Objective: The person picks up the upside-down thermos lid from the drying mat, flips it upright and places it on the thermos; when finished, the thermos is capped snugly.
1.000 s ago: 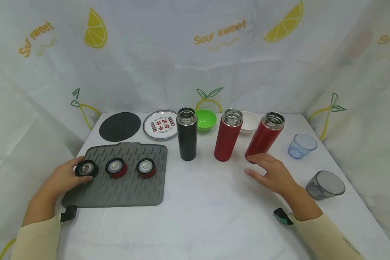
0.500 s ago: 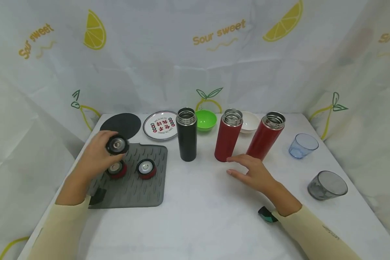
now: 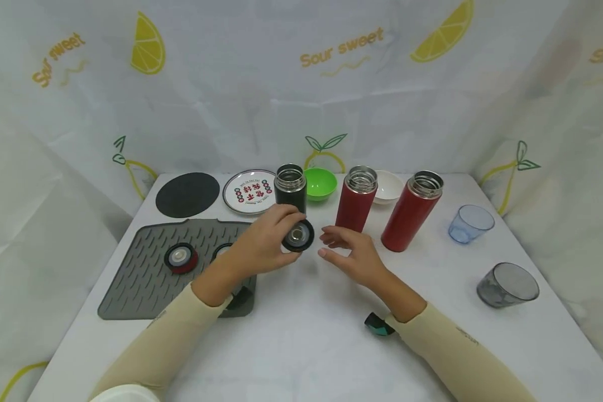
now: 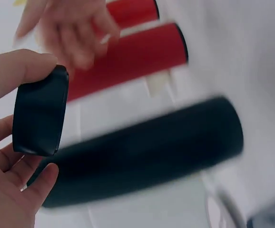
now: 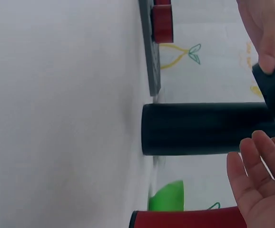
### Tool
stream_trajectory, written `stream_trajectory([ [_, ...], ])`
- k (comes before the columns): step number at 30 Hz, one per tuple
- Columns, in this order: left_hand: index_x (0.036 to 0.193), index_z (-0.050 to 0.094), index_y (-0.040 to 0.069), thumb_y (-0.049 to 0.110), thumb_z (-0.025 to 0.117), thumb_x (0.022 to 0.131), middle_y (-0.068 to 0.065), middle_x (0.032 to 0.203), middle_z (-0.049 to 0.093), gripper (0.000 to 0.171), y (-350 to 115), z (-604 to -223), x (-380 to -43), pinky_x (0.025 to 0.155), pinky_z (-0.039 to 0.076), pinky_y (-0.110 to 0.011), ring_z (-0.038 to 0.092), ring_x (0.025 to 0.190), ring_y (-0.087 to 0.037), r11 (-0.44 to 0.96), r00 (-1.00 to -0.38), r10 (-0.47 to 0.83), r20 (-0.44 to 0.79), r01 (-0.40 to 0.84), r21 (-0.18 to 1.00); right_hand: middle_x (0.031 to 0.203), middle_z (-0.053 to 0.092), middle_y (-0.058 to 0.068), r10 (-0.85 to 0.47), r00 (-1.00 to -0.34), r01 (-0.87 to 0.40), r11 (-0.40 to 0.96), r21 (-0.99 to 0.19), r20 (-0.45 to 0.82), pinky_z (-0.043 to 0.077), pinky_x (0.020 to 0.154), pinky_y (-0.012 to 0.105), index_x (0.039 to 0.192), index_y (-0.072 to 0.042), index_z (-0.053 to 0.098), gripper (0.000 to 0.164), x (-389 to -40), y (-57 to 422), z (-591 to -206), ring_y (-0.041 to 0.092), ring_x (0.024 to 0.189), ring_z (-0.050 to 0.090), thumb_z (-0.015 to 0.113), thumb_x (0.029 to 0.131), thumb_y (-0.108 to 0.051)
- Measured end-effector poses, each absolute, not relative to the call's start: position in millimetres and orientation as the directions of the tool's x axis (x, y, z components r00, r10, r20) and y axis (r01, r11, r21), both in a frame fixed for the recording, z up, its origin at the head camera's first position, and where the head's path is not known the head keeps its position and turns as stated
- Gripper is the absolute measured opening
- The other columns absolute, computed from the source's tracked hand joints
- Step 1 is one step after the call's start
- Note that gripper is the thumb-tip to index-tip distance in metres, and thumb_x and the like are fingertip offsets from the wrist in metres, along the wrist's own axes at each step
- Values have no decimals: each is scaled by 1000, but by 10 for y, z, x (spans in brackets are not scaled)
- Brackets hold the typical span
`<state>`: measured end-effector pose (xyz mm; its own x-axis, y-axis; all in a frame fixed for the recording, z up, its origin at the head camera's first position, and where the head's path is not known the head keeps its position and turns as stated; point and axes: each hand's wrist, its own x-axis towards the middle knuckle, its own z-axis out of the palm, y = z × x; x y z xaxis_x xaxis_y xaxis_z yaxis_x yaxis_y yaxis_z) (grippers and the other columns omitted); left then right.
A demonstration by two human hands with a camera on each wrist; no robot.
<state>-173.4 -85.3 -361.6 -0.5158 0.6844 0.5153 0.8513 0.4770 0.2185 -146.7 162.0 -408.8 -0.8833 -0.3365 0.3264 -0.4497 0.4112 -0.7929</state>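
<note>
My left hand (image 3: 261,243) pinches a black flask lid (image 3: 298,235) between thumb and fingers, its underside facing up toward the head camera. Behind the lid stands the open black flask (image 3: 291,196), partly covered by that hand. My right hand (image 3: 355,255) hovers just right of the lid, fingers relaxed, holding nothing. It covers the lower part of one open red flask (image 3: 358,195); a second open red flask (image 3: 412,215) stands to the right. The left wrist view shows the black lid (image 4: 40,114) apart from the black flask (image 4: 147,149).
On the grey mat (image 3: 140,279) rest a red lid (image 3: 181,259) and another lid (image 3: 223,249), half hidden by my left arm. Behind are a black disc (image 3: 187,195), a plate (image 3: 250,192), a green bowl (image 3: 321,184) and a white bowl (image 3: 389,187). Two glasses (image 3: 470,223) stand at right.
My left hand has lifted the black lid off the mat and carried it right, to the front of the black flask. My right hand has moved left, away from the far-right red flask.
</note>
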Motion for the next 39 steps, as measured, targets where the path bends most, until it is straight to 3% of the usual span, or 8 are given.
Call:
stream_trajectory([
  [6,126,57,2,23,81,75,-10,120,52,61,-513,-3663,-1714,101,38,-29,47,113,-22,412,-390,723,571,906,97,109,68,5,-269,-901,-426,389,-817,341,54,85,35,127,-7,61,44,-1502,1543,-4019,19,99,65,74,88,-23],
  [9,129,55,3,26,83,75,-9,122,52,65,-480,-3689,-1702,102,38,-29,47,114,-22,419,-394,717,575,903,95,110,69,8,-240,-913,-399,349,-848,331,54,84,34,125,-6,61,42,-1500,1535,-4017,22,99,66,74,88,-20],
  [13,136,50,6,42,82,76,-7,128,50,77,-523,-3701,-1647,100,42,-31,48,117,-19,483,-582,650,488,813,326,106,70,10,-203,-915,-398,322,-859,348,55,83,37,121,-4,61,41,-1486,1532,-4026,22,96,66,77,85,-15],
  [17,137,48,9,57,63,88,-3,119,58,71,-560,-3667,-1606,91,49,-37,57,105,-15,488,-855,488,177,436,756,102,69,4,-220,-844,-536,340,-773,489,55,84,36,114,-7,66,40,-1467,1500,-4023,18,94,64,83,78,-8],
  [22,138,49,10,48,65,90,-8,119,64,64,-614,-3581,-1623,91,49,-42,62,104,-20,372,-905,411,-111,56,926,105,67,5,-276,-658,-750,317,-580,701,51,88,29,110,-5,68,46,-1469,1396,-4000,21,99,60,86,69,3],
  [26,138,49,11,39,75,84,-6,122,62,66,-731,-3428,-1650,91,50,-39,61,107,-19,321,-925,372,75,204,925,122,59,10,-244,-659,-748,307,-588,711,49,94,36,128,-3,57,69,-1533,1321,-3978,24,112,55,88,67,1],
  [32,136,51,4,30,77,83,-8,120,62,65,-888,-3099,-1949,94,48,-35,61,107,-16,233,-804,224,551,593,771,139,46,4,-173,-864,-504,303,-809,473,41,103,40,147,-17,37,82,-1787,1155,-3986,18,128,44,83,79,-21],
  [39,135,54,8,36,79,81,-4,118,64,65,-805,-3153,-2344,86,51,-29,61,106,-8,258,-829,102,550,556,790,150,36,-1,-113,-965,-261,288,-921,238,35,108,39,153,-21,24,91,-2083,935,-4081,18,135,37,79,82,-37],
])
